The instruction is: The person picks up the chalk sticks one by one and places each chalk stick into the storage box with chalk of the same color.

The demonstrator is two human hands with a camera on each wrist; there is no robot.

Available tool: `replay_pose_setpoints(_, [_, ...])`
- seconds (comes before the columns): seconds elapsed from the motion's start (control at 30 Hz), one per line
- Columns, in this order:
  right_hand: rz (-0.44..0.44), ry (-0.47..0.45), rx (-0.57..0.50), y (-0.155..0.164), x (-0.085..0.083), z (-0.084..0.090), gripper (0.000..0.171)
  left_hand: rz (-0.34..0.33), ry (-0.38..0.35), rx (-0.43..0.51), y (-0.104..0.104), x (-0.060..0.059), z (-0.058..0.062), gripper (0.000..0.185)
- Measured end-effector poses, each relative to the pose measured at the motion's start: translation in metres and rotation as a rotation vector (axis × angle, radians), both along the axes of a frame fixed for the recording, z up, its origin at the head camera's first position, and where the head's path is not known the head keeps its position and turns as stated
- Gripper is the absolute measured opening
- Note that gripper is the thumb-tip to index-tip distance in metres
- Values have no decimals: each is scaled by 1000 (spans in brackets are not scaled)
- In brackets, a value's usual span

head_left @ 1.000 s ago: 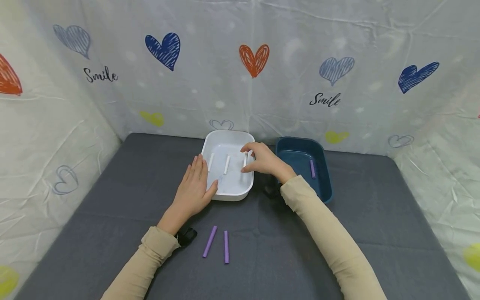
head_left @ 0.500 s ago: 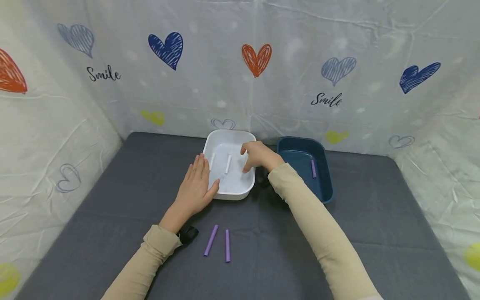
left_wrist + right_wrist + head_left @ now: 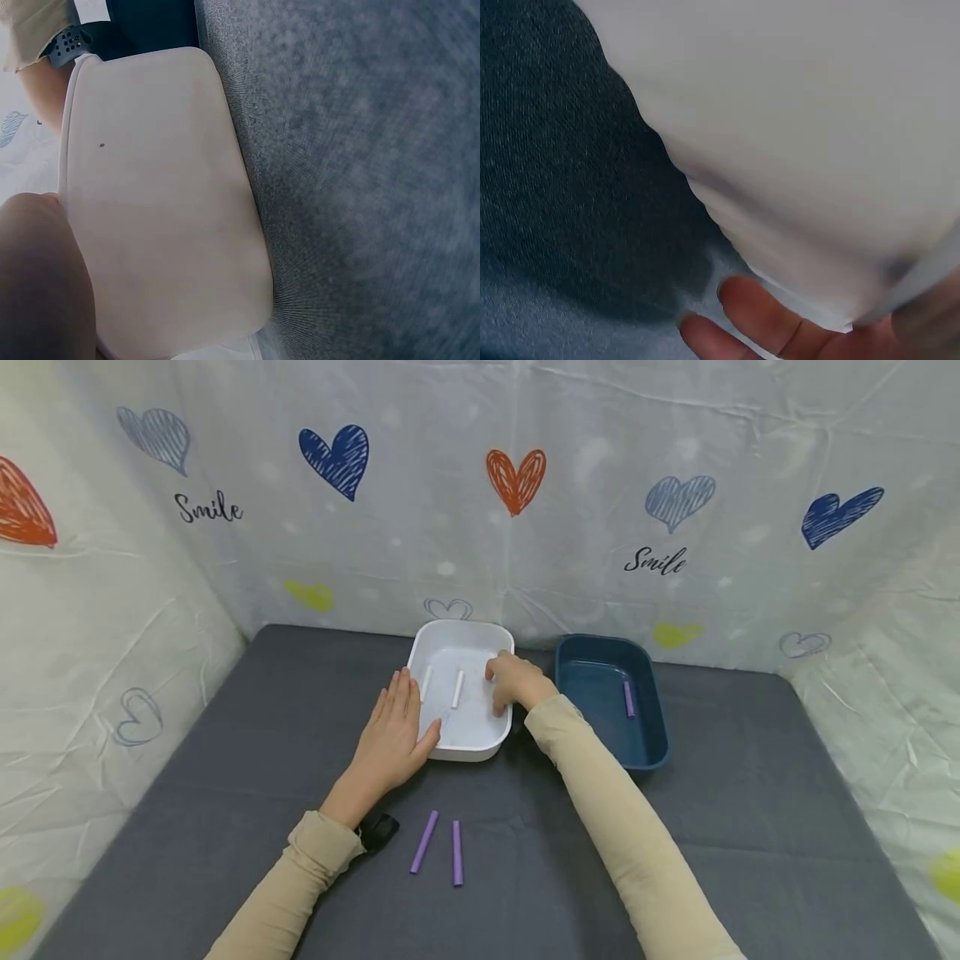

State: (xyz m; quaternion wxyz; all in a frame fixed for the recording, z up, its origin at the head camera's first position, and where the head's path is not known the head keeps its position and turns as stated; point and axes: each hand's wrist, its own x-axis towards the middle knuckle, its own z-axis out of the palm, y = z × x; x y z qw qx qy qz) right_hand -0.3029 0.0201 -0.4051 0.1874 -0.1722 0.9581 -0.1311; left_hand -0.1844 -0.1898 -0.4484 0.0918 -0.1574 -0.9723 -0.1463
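Note:
A white tray (image 3: pixel 461 627) sits mid-table with two white sticks (image 3: pixel 426 683) (image 3: pixel 457 688) showing in it. My left hand (image 3: pixel 392 737) lies flat against the tray's left side, fingers straight, thumb at the near corner. In the left wrist view the tray's outer wall (image 3: pixel 157 202) fills the frame. My right hand (image 3: pixel 514 683) hangs over the tray's right rim with its fingers curled down. What is under them is hidden. The right wrist view shows the tray wall (image 3: pixel 802 127) and two fingertips (image 3: pixel 739 304).
A dark blue tray (image 3: pixel 647 727) stands right of the white one with one purple stick (image 3: pixel 628 698) inside. Two purple sticks (image 3: pixel 423 842) (image 3: pixel 456 852) lie on the grey tabletop near me. Heart-printed sheets wall the back and both sides.
My right hand has drawn back and to the right from inside the white tray to its right rim, covering the third white stick. The left hand has stayed put.

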Motion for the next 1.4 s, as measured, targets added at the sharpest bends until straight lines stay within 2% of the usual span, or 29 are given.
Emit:
replay_pose_setpoints(0.57, [64,2,45,-2,1,1,49,2,-13,12,-2,2,0,77])
replay_pose_setpoints(0.8, [101,-13,76,-1,0,5,61,3,-17,5,-2,1,0,77])
replay_pose_setpoints(1.0, [134,-14,31,6,1,12,64,6,-27,7,-2,2,1,77])
replay_pose_setpoints(1.2, [172,-25,-103,21,1,22,57,-1,-20,8,-1,2,1,77])
replay_pose_setpoints(1.4, [211,9,-209,34,5,30,56,-2,-4,16,0,1,0,77])
